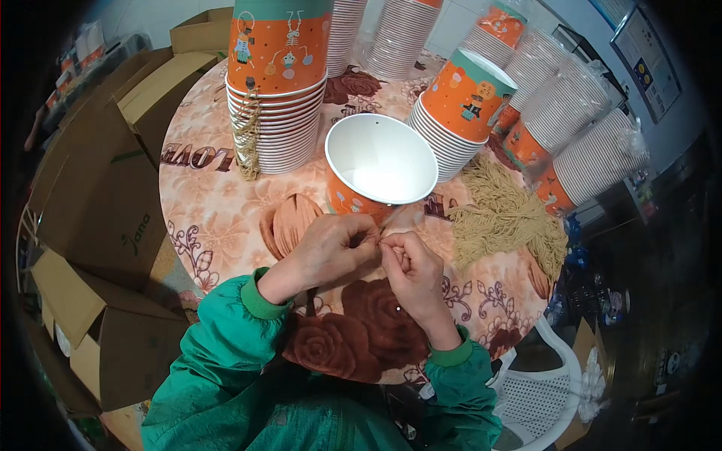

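Observation:
A white-lined orange paper bucket [382,160] stands tilted toward me on the table, with a small hole near its far rim. Just in front of its near rim, my left hand [335,248] and my right hand [414,274] meet, fingertips pinched close together. Between them and the rim runs a thin tan cord [388,218], mostly covered by the fingers. A loose heap of similar tan cords [500,210] lies to the right of the bucket.
Nested bucket stacks stand behind, at left [278,52] and right [462,98]; cords hang on the left one. Plastic-wrapped stacks [568,98] line the far right. Cardboard boxes [98,203] are left of the round, flower-patterned table [226,218]. A white plastic chair [541,398] is at lower right.

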{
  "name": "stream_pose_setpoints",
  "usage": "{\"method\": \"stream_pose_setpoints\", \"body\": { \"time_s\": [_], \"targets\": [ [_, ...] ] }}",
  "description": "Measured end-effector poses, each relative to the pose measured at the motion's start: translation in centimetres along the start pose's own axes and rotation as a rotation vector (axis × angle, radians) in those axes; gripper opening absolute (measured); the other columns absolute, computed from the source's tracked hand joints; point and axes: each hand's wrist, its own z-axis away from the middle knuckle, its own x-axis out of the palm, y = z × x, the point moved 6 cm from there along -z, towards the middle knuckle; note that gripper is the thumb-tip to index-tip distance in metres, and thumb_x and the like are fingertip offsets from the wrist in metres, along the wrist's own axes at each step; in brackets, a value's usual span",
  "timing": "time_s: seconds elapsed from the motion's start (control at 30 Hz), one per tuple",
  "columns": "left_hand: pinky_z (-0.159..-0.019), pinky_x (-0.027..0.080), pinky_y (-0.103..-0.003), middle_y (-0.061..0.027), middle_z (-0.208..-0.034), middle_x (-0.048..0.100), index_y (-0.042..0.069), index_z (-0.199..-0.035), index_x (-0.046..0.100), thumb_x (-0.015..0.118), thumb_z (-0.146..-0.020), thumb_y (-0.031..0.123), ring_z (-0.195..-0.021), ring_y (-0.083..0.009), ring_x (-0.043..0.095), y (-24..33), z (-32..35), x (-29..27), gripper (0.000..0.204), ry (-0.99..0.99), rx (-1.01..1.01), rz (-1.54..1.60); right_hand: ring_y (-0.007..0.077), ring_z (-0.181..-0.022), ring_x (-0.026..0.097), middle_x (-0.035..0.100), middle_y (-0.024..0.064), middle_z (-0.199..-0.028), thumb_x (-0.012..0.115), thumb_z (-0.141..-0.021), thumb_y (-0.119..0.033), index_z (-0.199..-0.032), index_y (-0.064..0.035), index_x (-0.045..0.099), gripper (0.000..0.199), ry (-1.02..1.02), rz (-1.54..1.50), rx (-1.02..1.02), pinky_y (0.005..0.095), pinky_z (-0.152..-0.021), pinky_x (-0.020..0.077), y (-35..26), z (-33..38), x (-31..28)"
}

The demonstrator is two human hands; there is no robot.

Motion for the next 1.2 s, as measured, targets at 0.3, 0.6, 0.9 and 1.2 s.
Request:
{"method": "stream_pose_setpoints", "body": {
  "time_s": [0.3,0.6,0.9,1.2],
  "targets": [
    [-0.07,0.051,-0.04,-0.0084,-0.09,0.065,0.006,-0.097,0.068,0.075,-0.074,0.003,-0.078,-0.0255,0.065,4.7,1.5,-3.6,0.023,0.506,0.415,-0.26,0.01,-0.055,0.055,0.059,0.0033,-0.072,0.07,-0.086,0.001,-0.091,-0.0034,0.06,0.012,0.126,-0.042,-0.003,0.0275,-0.051,0.0451,0.6,-0.2,-0.4],
    [-0.107,0.04,-0.048,-0.0065,-0.098,0.061,0.009,-0.102,0.066,0.075,-0.072,0.004,-0.103,-0.0257,0.062,5.1,-1.5,-3.4,0.033,0.319,0.551,-0.754,0.0121,-0.06,0.059,0.062,0.0048,-0.078,0.069,-0.087,0.001,-0.09,-0.0024,0.059,0.011,0.27,-0.086,-0.062,0.0271,-0.054,0.0484,-0.1,-0.3,-1.5],
    [-0.074,0.04,-0.039,-0.0055,-0.083,0.059,0.008,-0.098,0.065,0.074,-0.075,0.009,-0.08,-0.0242,0.061,7.3,-1.4,-1.4,0.024,0.251,0.537,-0.653,0.0143,-0.062,0.062,0.061,0.0064,-0.082,0.068,-0.087,0.002,-0.091,-0.0008,0.059,0.01,0.331,-0.082,-0.029,0.0278,-0.055,0.0502,0.1,-0.6,-2.6],
    [-0.073,0.042,-0.038,-0.0067,-0.084,0.06,0.009,-0.103,0.067,0.075,-0.075,0.006,-0.079,-0.0255,0.06,8.1,-1.2,-0.5,0.029,0.195,0.514,-0.679,0.0151,-0.063,0.064,0.062,0.0076,-0.083,0.067,-0.086,0.003,-0.091,-0.0005,0.059,0.01,0.353,-0.045,-0.072,0.0276,-0.054,0.0511,-0.5,-1.0,-2.9]
  ]
}}
